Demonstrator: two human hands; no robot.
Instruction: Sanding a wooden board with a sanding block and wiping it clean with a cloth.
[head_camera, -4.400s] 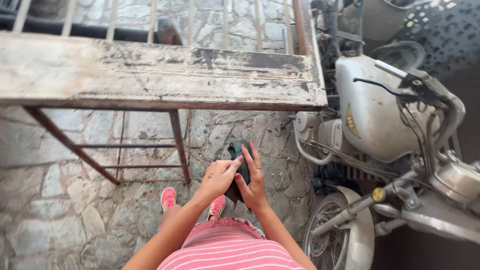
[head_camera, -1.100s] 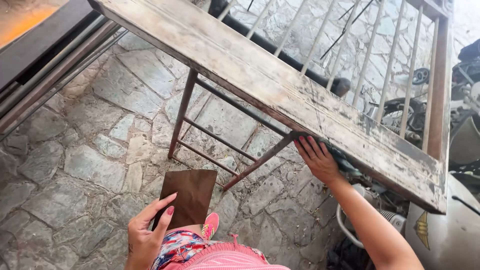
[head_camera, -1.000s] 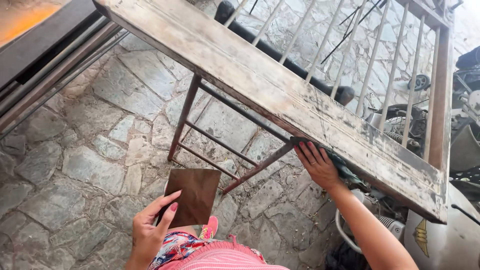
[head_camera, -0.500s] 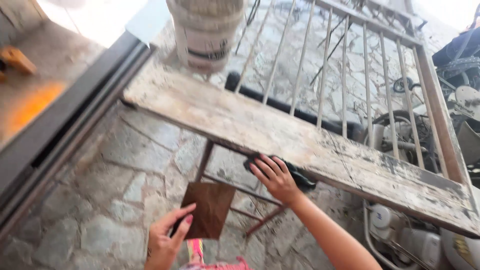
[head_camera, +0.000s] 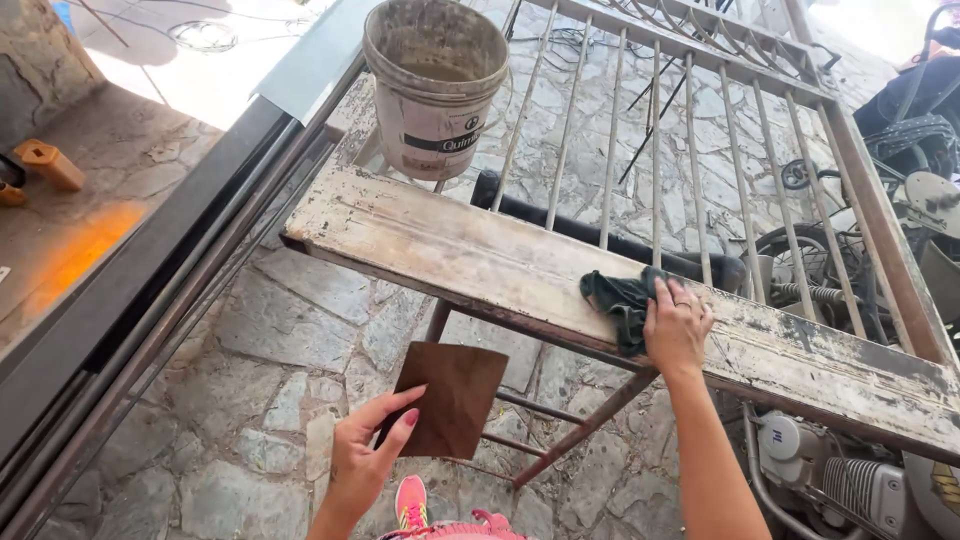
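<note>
My right hand presses a dark green rag onto the worn, paint-flaked metal gate that lies flat on a metal stand. My left hand holds a brown rectangular sheet of sandpaper by its lower left edge, below the gate's near edge and above the stone floor.
A dirty white bucket stands on the gate's far left corner. The gate's bars run away from me. A motorcycle is parked at the right, partly under the gate. A dark metal frame runs along the left. My pink shoe is on the stone paving.
The view has swung up and left, bringing the bucket in. My right hand has come from the gate's underside edge onto its top with the rag. My left hand keeps the sandpaper.
</note>
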